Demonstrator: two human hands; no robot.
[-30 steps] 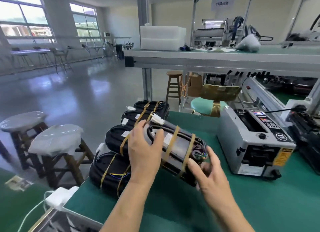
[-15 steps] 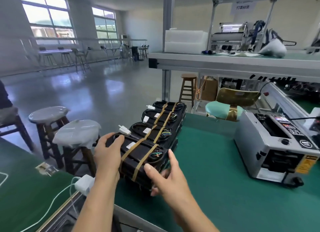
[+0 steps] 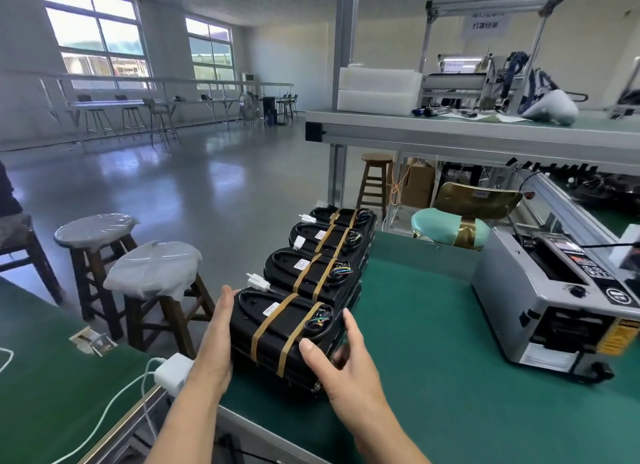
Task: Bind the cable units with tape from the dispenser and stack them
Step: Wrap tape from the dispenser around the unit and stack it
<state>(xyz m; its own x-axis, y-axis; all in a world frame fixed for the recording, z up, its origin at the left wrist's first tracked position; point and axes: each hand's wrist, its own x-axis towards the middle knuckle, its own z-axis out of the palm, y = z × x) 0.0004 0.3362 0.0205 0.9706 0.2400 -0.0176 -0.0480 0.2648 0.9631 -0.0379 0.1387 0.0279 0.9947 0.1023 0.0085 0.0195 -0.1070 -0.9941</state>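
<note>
Near unit [image 3: 277,328]: black, lower centre of frame, lying flat on top of another black unit at the left edge of the green mat [image 3: 433,342]
Tape [image 3: 273,320]: two tan bands across the near unit, side by side, slanting from upper right to lower left
Plug [image 3: 258,282]: white, sticking out at the near unit's far left corner
Left hand [image 3: 216,339]: released, fingers straight, palm flat against the near unit's left end
Right hand [image 3: 349,377]: grasping the near unit's right end, thumb on the top near edge, index finger up along the end, other fingers tucked underneath
Row [image 3: 325,256]: three more taped units behind, in a line running up toward frame centre, each just beside the next
Dispenser [image 3: 509,301]: grey box, right of frame, on the mat, well apart from the row
Adapter [image 3: 172,372]: white, lower left, just beside the left wrist, white cord trailing down left
Stools [image 3: 152,269]: two, plastic-wrapped seats, left of frame, on the floor
Shelf [image 3: 450,131]: upper right, bearing white foam blocks [image 3: 377,89] and machinery
</note>
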